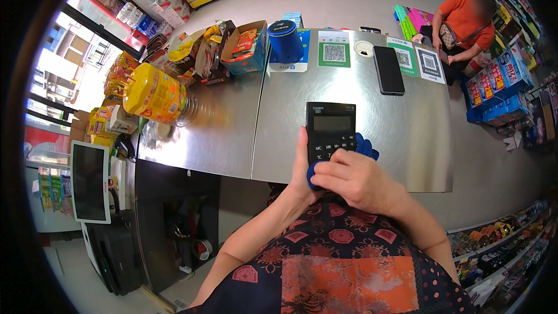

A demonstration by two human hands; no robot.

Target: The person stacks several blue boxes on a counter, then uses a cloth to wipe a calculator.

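Observation:
A black Casio calculator point(330, 124) is held upright above the front of the steel counter, its screen and upper keys facing me. My left hand point(300, 172) grips it from the left and below, with the thumb along its side. My right hand point(359, 176) presses a bunched blue cloth point(312, 175) against the calculator's lower part, fingers curled over it. More blue cloth sticks out past the calculator's right edge. Fingers and cloth hide most of the lower keys.
On the steel counter point(287, 91) lie a black smartphone point(389, 70), printed code cards point(334, 50) and a blue canister point(285, 41). Leftward stand snack boxes point(246, 48), a yellow plastic jug point(154, 93) and a monitor point(90, 182). Beyond the right end, a person in orange point(466, 19) is seated near stacked cartons point(499, 76).

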